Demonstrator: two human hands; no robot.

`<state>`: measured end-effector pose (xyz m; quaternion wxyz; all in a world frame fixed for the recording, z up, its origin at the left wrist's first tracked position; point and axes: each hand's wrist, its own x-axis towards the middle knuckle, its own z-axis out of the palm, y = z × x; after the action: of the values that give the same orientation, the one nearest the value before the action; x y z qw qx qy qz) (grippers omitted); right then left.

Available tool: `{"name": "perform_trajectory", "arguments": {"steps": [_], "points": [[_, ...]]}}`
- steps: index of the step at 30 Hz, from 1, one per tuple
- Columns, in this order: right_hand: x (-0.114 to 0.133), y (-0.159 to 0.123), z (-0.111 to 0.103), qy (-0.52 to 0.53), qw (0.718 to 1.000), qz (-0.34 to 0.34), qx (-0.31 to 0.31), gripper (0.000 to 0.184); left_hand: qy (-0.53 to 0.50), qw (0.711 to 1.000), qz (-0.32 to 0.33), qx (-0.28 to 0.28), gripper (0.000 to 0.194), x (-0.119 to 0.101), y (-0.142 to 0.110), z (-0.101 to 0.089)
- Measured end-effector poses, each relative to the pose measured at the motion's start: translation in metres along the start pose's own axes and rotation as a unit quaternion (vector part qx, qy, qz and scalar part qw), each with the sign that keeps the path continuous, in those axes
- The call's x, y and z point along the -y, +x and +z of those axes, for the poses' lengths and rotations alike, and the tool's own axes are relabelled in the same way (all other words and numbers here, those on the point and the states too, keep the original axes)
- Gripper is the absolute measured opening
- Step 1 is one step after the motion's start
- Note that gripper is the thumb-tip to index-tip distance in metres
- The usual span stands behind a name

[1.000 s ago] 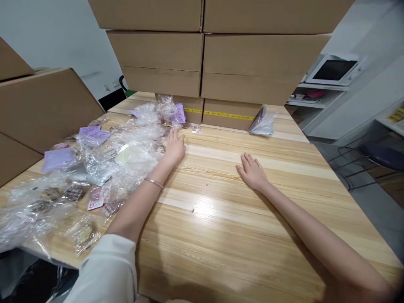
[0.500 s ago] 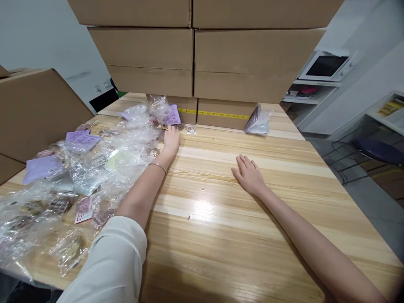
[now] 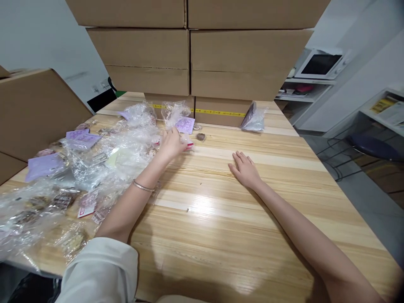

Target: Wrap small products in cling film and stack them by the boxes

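My left hand (image 3: 173, 144) is closed at the right edge of the pile of clear plastic packets (image 3: 131, 141). Its fingers curl around a clear packet with a red edge (image 3: 189, 146), which pokes out on the hand's right side. Just beyond the fingertips lies a crumpled clear bag with a purple card (image 3: 184, 125). A small brown packet (image 3: 200, 136) rests to the right of that hand. My right hand (image 3: 245, 168) lies flat on the wooden table (image 3: 252, 235), fingers stretched out, holding nothing.
Large cardboard boxes (image 3: 249, 52) are stacked along the table's far side. A silvery pouch (image 3: 253, 118) stands against the lowest box on the right. Another cardboard box (image 3: 41, 113) is at the left. A stool (image 3: 374, 146) stands beyond the table's right edge.
My left hand has drawn a little nearer, and the red-edged packet now shows at it. The bag with the purple card has shifted right. My right hand stays flat on the table.
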<state>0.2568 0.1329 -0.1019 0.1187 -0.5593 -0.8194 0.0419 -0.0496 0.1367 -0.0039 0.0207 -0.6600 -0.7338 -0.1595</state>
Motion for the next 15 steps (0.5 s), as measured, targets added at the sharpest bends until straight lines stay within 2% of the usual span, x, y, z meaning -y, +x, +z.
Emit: {"name": "perform_trajectory", "arguments": {"steps": [4,7,9,11,15], "points": [[0.0,0.0,-0.001,0.002,1.0,0.0,0.0,0.062,0.122,0.987,0.035,0.098,0.058,-0.006,-0.014,-0.002],[-0.001,-0.001,0.0,0.003,1.0,0.0,-0.004,0.062,0.109,0.982,0.03,0.149,0.073,-0.01,-0.024,-0.006],[-0.001,-0.001,0.0,0.004,1.0,-0.001,-0.006,0.062,0.081,0.985,0.01,0.154,0.08,-0.011,-0.028,-0.005],[-0.001,-0.001,0.0,0.003,1.0,-0.001,-0.008,0.062,0.058,0.99,-0.017,0.13,0.073,-0.009,-0.03,-0.002],[0.0,-0.001,-0.001,0.001,1.0,-0.001,-0.005,0.062,0.028,0.992,-0.039,0.114,0.037,0.004,-0.02,-0.002]]}}
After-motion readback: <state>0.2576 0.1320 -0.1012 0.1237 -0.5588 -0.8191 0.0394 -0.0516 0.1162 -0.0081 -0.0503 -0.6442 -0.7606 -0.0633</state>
